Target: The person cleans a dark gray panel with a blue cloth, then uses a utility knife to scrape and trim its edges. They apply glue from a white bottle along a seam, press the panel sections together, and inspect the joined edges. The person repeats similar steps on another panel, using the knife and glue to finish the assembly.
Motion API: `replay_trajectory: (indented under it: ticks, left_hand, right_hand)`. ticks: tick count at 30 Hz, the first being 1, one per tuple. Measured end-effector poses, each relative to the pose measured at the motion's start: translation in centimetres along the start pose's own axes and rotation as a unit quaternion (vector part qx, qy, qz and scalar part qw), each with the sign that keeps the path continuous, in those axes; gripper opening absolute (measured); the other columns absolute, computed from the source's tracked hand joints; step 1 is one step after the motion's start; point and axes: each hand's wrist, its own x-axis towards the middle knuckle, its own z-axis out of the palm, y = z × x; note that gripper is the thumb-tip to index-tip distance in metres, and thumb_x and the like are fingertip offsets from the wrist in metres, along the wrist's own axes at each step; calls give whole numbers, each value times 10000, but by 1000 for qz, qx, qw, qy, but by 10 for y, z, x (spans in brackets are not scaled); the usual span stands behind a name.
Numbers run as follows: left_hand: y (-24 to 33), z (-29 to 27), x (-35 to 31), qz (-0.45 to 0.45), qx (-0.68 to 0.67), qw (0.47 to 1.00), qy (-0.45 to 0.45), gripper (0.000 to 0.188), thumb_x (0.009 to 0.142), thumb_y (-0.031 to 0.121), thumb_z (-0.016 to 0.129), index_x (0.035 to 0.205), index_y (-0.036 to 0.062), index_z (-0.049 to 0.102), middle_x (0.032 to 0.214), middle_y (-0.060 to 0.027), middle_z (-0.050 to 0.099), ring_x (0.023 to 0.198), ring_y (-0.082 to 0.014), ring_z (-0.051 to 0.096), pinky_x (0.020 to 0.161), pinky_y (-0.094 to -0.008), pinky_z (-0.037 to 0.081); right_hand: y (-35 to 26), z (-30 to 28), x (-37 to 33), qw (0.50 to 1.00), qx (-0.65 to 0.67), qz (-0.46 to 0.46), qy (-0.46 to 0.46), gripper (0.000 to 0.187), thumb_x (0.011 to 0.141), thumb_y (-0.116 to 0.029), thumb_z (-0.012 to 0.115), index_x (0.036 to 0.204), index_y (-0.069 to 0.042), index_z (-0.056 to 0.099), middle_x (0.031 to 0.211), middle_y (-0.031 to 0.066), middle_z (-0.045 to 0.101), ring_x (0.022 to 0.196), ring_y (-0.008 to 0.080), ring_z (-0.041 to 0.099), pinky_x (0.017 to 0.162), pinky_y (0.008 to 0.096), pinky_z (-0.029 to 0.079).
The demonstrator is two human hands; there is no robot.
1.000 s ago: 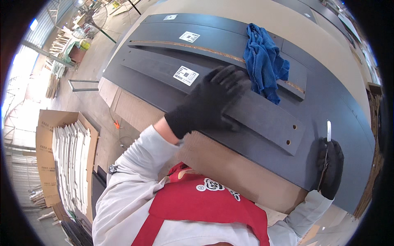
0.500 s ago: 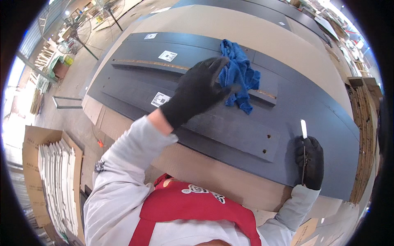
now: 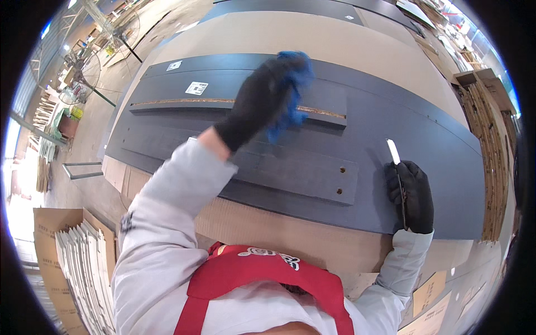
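My left hand [image 3: 257,97], in a black glove and blurred by motion, is closed on a crumpled blue cloth [image 3: 289,114] raised over the dark grey panels. Below it lies a narrow dark board [image 3: 167,105] with a raw brown edge. Nearer to me is another dark board [image 3: 312,173] with two holes at its right end. At the right, my gloved right hand [image 3: 416,192] is closed around a thin flat blade [image 3: 393,152], its bright end pointing up and away. That hand is over the large dark panel [image 3: 385,106]. White labels [image 3: 196,88] stick to the panels at left.
Brown cardboard [image 3: 363,33] lies under and behind the panels. A stack of cardboard sheets [image 3: 494,167] stands at the right edge. At lower left, an open carton [image 3: 56,234] holds upright white sheets. Fans [image 3: 84,72] stand on the floor at upper left.
My left hand has taken hold of the blue cloth, which lay on the boards before, and lifted it. My right hand still holds the blade. The whole view has shifted slightly.
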Motion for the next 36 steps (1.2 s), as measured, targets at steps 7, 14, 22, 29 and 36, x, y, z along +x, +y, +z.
replay_trajectory:
  ticks: [7, 14, 22, 29, 36]
  left_hand:
    - [67, 29, -111, 137, 192, 954, -184, 369, 783, 131, 610, 1145, 60, 598, 1208, -168, 580, 1167, -309, 519, 1000, -461, 383]
    - [-16, -158, -181, -163, 329, 930, 18, 253, 904, 98, 524, 1146, 40, 567, 1190, -177, 575, 1100, -344, 549, 989, -434, 400]
    - [76, 52, -104, 175, 189, 950, -177, 317, 826, 142, 534, 1097, -2, 615, 1150, -223, 588, 1143, -355, 515, 1055, -479, 326]
    - [121, 120, -91, 50, -219, 958, -176, 377, 854, 119, 583, 1218, 35, 539, 1164, -193, 580, 1047, -335, 573, 967, -412, 427]
    - [80, 24, -81, 114, 123, 978, -121, 474, 784, 48, 593, 1252, 56, 518, 1252, -188, 533, 1166, -351, 511, 996, -448, 397]
  right_hand:
    - [11, 1, 10, 998, -48, -21, -23, 230, 967, -228, 477, 967, -37, 606, 652, -28, 531, 495, 21, 448, 445, 164, 359]
    - [17, -3, 14, 1000, -7, -5, 16, 231, 951, -242, 517, 995, -34, 607, 654, -15, 553, 482, 38, 463, 440, 165, 366]
    - [11, -4, 11, 998, -49, 6, -26, 248, 970, -252, 476, 1005, -52, 617, 665, -46, 528, 519, 21, 448, 472, 155, 362]
    - [46, -39, 26, 819, -397, -414, 30, 293, 957, -242, 508, 1112, -4, 580, 852, 53, 578, 724, 94, 534, 613, 233, 446]
    - [18, -5, 5, 968, -183, -173, 16, 240, 921, -180, 553, 1092, -27, 620, 916, 100, 612, 780, 137, 576, 637, 236, 473]
